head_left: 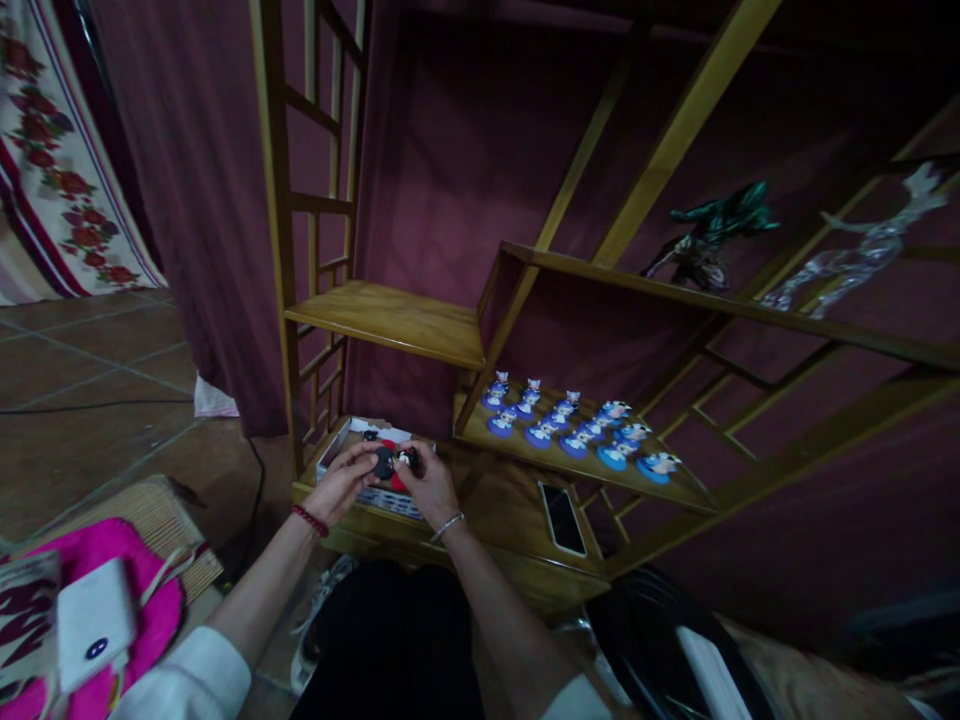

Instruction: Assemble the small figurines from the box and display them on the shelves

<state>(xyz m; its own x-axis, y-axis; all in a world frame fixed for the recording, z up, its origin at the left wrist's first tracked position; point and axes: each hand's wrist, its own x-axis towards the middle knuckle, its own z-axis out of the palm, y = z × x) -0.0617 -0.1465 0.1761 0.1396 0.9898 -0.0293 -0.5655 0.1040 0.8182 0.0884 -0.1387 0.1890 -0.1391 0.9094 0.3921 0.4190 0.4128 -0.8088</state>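
Observation:
Both my hands are close together over a shallow white box (pixel 339 441) on the lowest shelf. Between the thumb and fingers of my left hand (pixel 346 486) is a round black base (pixel 384 462). My right hand (pixel 433 488) pinches a small black figurine (pixel 407 458) beside that base. Whether base and figurine are joined, I cannot tell. Something red shows in the box behind and below my fingers, along with another small dark piece (pixel 370 436). My hands hide much of the box.
Several small figurines on blue and purple bases (pixel 576 440) stand on the shelf to the right. A phone (pixel 562 518) lies below them. Higher up are a green ornament (pixel 720 235) and a clear deer figure (pixel 862 250). A white power bank (pixel 96 625) lies at left.

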